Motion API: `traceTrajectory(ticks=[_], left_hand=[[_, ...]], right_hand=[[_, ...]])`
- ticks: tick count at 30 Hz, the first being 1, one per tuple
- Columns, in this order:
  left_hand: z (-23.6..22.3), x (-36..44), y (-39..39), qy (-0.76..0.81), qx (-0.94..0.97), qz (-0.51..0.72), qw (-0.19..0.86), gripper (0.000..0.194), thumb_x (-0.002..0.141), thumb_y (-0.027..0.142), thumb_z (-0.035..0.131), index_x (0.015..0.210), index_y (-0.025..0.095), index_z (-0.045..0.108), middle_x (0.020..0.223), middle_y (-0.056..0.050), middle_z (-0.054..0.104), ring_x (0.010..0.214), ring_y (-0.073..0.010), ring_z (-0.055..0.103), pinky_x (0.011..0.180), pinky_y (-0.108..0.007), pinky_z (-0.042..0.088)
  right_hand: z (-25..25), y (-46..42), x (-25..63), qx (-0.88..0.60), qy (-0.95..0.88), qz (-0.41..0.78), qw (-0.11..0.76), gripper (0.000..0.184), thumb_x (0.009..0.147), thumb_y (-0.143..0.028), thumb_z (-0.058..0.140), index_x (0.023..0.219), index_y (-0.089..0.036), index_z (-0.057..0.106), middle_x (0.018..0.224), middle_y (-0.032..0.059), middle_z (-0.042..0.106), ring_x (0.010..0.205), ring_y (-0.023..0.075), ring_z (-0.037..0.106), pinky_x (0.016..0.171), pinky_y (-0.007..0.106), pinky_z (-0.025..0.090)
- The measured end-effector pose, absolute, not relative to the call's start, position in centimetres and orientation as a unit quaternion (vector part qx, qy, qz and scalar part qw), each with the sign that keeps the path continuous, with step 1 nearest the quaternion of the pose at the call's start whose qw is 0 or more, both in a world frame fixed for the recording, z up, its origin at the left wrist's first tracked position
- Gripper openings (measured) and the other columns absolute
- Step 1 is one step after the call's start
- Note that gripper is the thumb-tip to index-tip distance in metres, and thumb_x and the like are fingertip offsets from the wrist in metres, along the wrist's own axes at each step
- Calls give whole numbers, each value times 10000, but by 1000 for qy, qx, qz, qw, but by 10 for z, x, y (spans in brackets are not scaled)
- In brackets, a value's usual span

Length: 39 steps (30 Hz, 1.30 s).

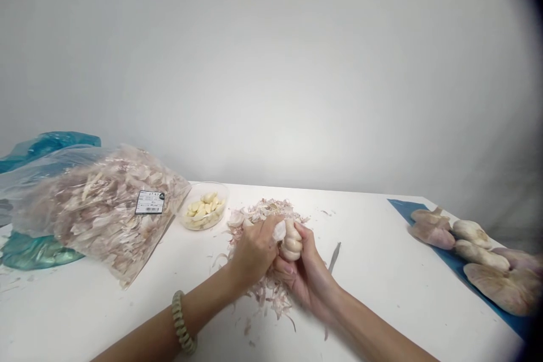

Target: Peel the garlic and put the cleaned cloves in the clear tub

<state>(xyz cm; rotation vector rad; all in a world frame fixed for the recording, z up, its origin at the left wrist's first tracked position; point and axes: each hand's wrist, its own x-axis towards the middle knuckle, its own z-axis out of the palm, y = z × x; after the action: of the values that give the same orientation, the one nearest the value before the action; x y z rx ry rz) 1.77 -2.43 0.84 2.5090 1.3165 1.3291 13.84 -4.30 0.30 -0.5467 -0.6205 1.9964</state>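
While narrow around papery skin point(279, 231), left hand point(253, 251) beside the garlic bulb point(292, 243), right hand point(310, 274) snug around it

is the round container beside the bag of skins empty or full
Partly full: pale garlic cloves show inside the clear container, heaped in the middle.

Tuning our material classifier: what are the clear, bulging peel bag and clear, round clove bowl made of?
Bulging bag: likely thin plastic film, being glossy, wrinkled, transparent. Round bowl: smooth, probably rigid plastic, being transparent and stiff-sided; glass isn't excluded.
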Motion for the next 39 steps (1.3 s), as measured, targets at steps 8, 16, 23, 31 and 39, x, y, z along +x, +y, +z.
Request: traceTrajectory(ticks=[8, 16, 23, 31, 39], left_hand=[[7, 11, -22, 343, 818, 454, 81, 439, 691, -10, 370, 1028, 169, 585, 889, -52, 687, 776, -152, 631, 686, -246, 490], [25, 6, -18, 445, 618, 540, 358, 174, 860, 323, 453, 872, 190, 564, 545, 70, 387, 415, -67, 298, 394, -182, 217], [32, 2, -15, 526, 629, 503, 273, 263, 846, 375, 474, 1001, 210, 606, 942, -33, 649, 885, -183, 590, 765, -277, 448], [36, 0, -14, 512, 673, 457, 277, 393, 818, 313, 523, 1194, 200, 530, 1200, -89, 566, 1032, -202, 564, 806, -323, 516], [42, 4, -24, 412, 746, 461, 247, 328, 882, 336, 455, 1161, 221, 581, 1194, -70, 600, 1063, -187, 568, 912, -334, 490]], right_hand=[[8, -42, 147, -223, -274, 834, 424, 542, 808, -607, 418, 571, -132, 527, 479, -21, 423, 374, 35, 262, 385, 182, 182], [11, -31, 161, -221, -279, 827, 436, 533, 769, -642, 400, 548, -162, 472, 454, -53, 302, 397, 48, 153, 391, 196, 122], [16, -30, 158, -281, -369, 707, 534, 347, 752, -373, 670, 664, -201, 381, 507, -103, 253, 426, 49, 172, 417, 191, 164], [13, -32, 159, -418, -496, 510, 565, 649, 557, -322, 814, 1088, -243, 450, 916, 21, 584, 737, 156, 557, 625, 268, 434], [18, -37, 163, -425, -610, 412, 527, 609, 587, -241, 769, 1106, -240, 449, 1037, 57, 589, 918, 228, 587, 771, 359, 478]])
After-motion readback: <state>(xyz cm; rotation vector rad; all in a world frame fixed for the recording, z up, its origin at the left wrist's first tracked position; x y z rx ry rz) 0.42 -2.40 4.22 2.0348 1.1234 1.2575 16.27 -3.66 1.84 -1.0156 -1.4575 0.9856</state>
